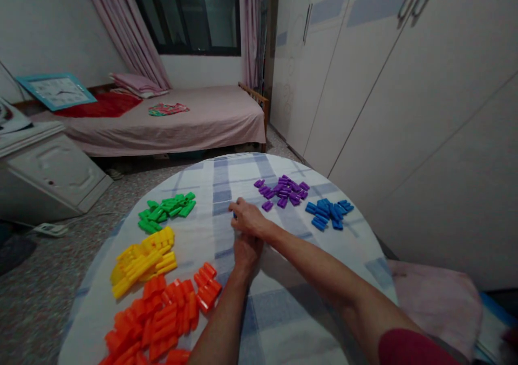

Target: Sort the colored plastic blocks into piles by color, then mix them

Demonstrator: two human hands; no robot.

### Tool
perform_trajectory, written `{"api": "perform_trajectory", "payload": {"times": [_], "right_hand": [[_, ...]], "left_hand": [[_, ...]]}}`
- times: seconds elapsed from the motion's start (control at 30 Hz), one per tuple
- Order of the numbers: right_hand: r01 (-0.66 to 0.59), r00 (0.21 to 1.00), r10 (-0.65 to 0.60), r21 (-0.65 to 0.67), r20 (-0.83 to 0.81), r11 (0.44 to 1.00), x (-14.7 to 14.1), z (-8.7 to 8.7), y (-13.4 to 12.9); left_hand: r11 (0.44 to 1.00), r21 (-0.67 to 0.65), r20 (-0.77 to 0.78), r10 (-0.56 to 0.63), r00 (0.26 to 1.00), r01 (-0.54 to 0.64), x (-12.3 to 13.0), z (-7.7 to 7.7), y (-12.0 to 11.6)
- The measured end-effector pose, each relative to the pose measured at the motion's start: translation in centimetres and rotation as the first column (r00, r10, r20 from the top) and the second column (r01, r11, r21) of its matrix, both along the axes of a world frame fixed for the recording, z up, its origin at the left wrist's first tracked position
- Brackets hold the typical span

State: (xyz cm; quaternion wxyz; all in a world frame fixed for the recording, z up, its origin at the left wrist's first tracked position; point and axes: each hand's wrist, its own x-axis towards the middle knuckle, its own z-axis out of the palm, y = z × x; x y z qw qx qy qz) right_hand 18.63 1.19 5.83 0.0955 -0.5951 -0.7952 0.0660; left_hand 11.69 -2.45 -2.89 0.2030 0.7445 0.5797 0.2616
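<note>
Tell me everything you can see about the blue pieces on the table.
The blue pieces are short, bright, glossy plastic bars, apparently ridged, lying in a loose, overlapping heap at various angles. They rest on the checked cloth, just right of the purple pieces and apart from them. No hand touches the heap, though a small blue bit shows at the fingers of the right hand.

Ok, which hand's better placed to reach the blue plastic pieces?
Right, probably: the right hand lies over the left hand, nearer the blue plastic pieces. The left sits underneath, partly covered by it.
</note>
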Motion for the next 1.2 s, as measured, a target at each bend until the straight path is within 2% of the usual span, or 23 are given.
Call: {"api": "perform_trajectory", "payload": {"times": [0.1,0.17,0.27,0.33,0.4,0.5,0.67,0.77,0.87,1.0,1.1,1.2], "right_hand": [[0.200,0.979,-0.202,0.089,0.006,0.976,5.8,1.3,-2.0],[0.338,0.939,-0.343,0.106,0.028,0.935,9.6,1.2,-3.9],[0.390,0.915,-0.397,0.090,0.076,0.916,13.6,-0.2,-6.9],[0.392,0.912,-0.400,0.094,0.088,0.915,14.9,-1.4,-8.6],[0.416,0.901,-0.428,0.145,0.065,0.898,15.0,-2.3,-10.2],[0.427,0.901,-0.434,0.227,-0.022,0.875,13.4,-3.1,-12.9],[0.353,0.933,-0.332,0.172,-0.136,0.920,9.3,-4.9,-18.6],[0.304,0.950,-0.288,0.154,-0.118,0.940,7.8,-6.2,-21.4],[0.248,0.969,-0.244,0.167,-0.046,0.954,7.5,-7.2,-23.1],[0.195,0.980,-0.198,0.176,0.004,0.965,7.9,-7.6,-24.3],[0.203,0.979,-0.206,0.197,-0.007,0.959,8.1,-7.5,-24.9],[0.209,0.978,-0.207,0.222,-0.030,0.952,8.2,-7.6,-25.1]], "left_hand": [[0.999,0.011,-0.068,-0.045,0.997,0.045,0.0,1.4,-0.7],[0.998,0.040,-0.083,-0.039,0.996,0.042,0.1,1.9,-0.9],[0.997,0.067,-0.119,-0.036,0.992,0.044,0.2,1.9,-0.8],[0.994,0.093,-0.163,-0.039,0.986,0.054,0.4,1.7,-0.8],[0.988,0.127,-0.219,-0.053,0.974,0.082,0.5,1.6,-0.8],[0.973,0.178,-0.308,-0.088,0.947,0.149,0.6,1.7,-1.3],[0.968,0.184,-0.392,-0.085,0.916,0.168,0.9,2.7,-2.2],[0.972,0.161,-0.432,-0.085,0.898,0.170,0.8,3.6,-3.2],[0.958,0.140,-0.481,-0.154,0.863,0.249,0.1,4.0,-5.8],[0.929,0.137,-0.471,-0.244,0.848,0.344,-2.8,2.7,-12.3],[0.929,0.154,-0.429,-0.242,0.870,0.335,-6.0,1.2,-17.7],[0.939,0.154,-0.379,-0.230,0.896,0.306,-8.9,0.5,-22.1]]}}
